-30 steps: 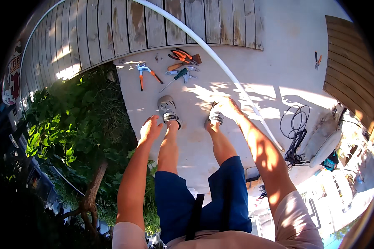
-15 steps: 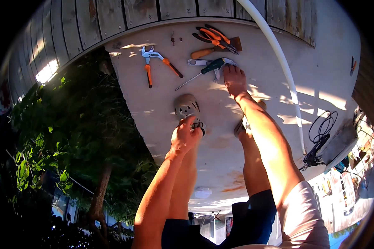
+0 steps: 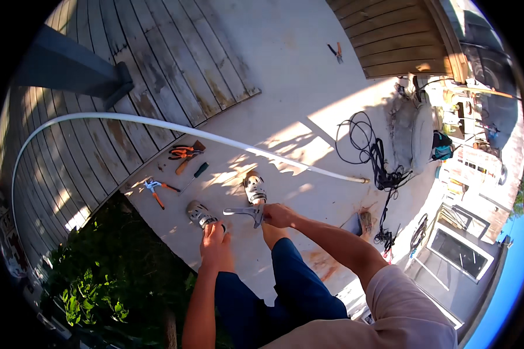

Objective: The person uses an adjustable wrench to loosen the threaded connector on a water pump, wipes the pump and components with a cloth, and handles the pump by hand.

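My right hand is closed around a grey metal tool with a long slotted handle and a wider head, lifted in front of my right shin; its exact kind is unclear. My left hand hangs by my left shin with its fingers stretched and nothing visible in them. On the concrete beyond my beige clogs lie orange-handled water pump pliers, a green-handled screwdriver, and orange-and-black pliers against a wooden-handled scraper.
A long white pipe arches from the wooden deck across the concrete. Black cable lies coiled at the right. Another pair of pliers is far off near a wooden structure. Plants border the left side.
My right hand has lifted the grey tool off the ground and brought it back toward my legs. The view has turned and shifted right; my left hand stays by my left leg.
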Motion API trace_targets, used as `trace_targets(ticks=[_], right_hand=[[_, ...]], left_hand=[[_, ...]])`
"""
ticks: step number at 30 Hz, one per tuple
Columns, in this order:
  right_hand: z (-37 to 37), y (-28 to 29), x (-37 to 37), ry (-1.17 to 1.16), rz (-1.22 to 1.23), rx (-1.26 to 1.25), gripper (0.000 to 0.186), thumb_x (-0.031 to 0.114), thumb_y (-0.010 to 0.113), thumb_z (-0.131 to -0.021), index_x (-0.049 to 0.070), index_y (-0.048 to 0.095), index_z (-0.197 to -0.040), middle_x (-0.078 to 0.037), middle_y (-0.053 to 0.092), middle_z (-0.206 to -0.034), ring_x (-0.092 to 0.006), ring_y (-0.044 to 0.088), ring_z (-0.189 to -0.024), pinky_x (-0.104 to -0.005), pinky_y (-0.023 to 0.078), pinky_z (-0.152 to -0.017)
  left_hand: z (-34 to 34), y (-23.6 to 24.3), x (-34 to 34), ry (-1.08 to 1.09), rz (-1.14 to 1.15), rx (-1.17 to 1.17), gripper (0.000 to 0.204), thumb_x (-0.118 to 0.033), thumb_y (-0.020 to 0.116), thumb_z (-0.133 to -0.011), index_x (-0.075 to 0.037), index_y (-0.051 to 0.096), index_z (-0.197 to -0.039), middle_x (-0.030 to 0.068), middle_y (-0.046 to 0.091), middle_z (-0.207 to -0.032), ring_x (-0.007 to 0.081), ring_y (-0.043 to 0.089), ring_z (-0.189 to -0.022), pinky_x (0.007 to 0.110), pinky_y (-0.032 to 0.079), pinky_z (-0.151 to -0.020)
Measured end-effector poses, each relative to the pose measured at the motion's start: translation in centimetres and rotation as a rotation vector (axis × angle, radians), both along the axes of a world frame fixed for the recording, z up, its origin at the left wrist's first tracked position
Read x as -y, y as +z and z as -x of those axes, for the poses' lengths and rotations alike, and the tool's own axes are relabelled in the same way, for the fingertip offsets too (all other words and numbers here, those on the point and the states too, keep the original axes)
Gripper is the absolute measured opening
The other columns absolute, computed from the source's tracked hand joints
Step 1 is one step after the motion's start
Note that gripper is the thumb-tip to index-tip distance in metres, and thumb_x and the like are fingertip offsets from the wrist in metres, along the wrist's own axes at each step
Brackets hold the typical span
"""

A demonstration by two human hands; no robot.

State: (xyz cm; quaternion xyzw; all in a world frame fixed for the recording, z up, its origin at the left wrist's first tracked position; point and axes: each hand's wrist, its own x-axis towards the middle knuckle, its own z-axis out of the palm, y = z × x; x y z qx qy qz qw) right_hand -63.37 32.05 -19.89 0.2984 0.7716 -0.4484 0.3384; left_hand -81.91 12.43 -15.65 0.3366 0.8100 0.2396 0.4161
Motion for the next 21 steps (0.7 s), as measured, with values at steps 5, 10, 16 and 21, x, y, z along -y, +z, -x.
trace_targets(ticks=[5, 10, 16, 21], right_hand=[[-6.0, 22.5, -2.1, -0.136, 0.142, -0.159, 0.021, 0.019, 0.064, -0.08, 0.004, 0.056, -0.092, -0.016, 0.06, -0.092, -0.036, 0.059, -0.09, -0.0452, 0.045, -0.075], [-13.5, 36.4, -0.6, -0.357, -0.185, -0.164, 0.017, 0.014, 0.062, -0.082, 0.009, 0.058, -0.098, -0.013, 0.059, -0.1, -0.0332, 0.06, -0.092, -0.0447, 0.048, -0.075], [-22.9, 43.2, 1.0, -0.609, -0.543, -0.206, 0.018, 0.02, 0.067, -0.08, 0.013, 0.061, -0.096, -0.007, 0.058, -0.099, -0.0298, 0.062, -0.09, -0.0415, 0.051, -0.07], [-32.5, 44.1, 0.1, -0.886, -0.549, -0.237, 0.027, 0.019, 0.07, -0.077, 0.013, 0.06, -0.102, -0.006, 0.057, -0.104, -0.0293, 0.062, -0.091, -0.0397, 0.052, -0.073]], left_hand=[[-3.4, 13.4, -7.8, -0.33, -0.254, -0.042, 0.038, -0.027, 0.063, -0.085, -0.003, 0.06, -0.115, 0.0168, 0.06, -0.11, 0.0348, 0.058, -0.1, 0.042, 0.048, -0.084], [-9.2, 25.0, -18.3, -1.064, 0.187, 0.245, 0.039, -0.038, 0.058, -0.09, -0.006, 0.063, -0.111, 0.0148, 0.066, -0.097, 0.031, 0.065, -0.084, 0.041, 0.05, -0.073], [-19.2, 30.2, -23.1, -1.159, 0.156, 0.716, 0.03, -0.029, 0.053, -0.096, -0.001, 0.06, -0.103, 0.0067, 0.062, -0.088, 0.0169, 0.059, -0.079, 0.031, 0.048, -0.074], [-29.9, 34.2, -27.2, -0.969, 0.286, 0.968, 0.021, -0.024, 0.043, -0.101, -0.004, 0.05, -0.104, 0.0067, 0.059, -0.087, 0.0151, 0.061, -0.066, 0.028, 0.049, -0.06]])
